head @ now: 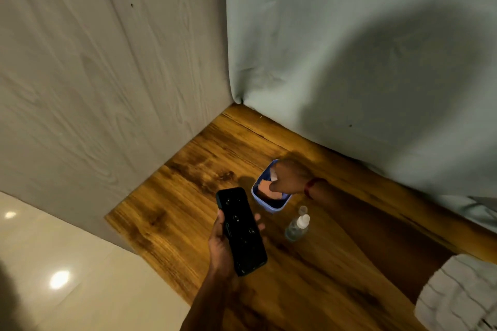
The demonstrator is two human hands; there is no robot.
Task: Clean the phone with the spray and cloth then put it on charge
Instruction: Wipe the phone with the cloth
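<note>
Now the left hand [221, 246] grips the phone [242, 230], right hand [290, 179] pinching cloth [265, 186].

**Partly out of sight**

The right hand [289, 179], pinching a pink cloth [265, 186], covers much of the tub's [271, 209] inside. The left hand [222, 247] hides the phone's [242, 231] underside. The spray bottle [297, 227] is blurred. White knitted fabric [462, 295] runs off the right edge.

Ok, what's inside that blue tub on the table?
A peach cloth, pinched by the right hand reaching into the blue tub, and something white beside it. The hand covers the far end; the dark bottom is unclear.
</note>
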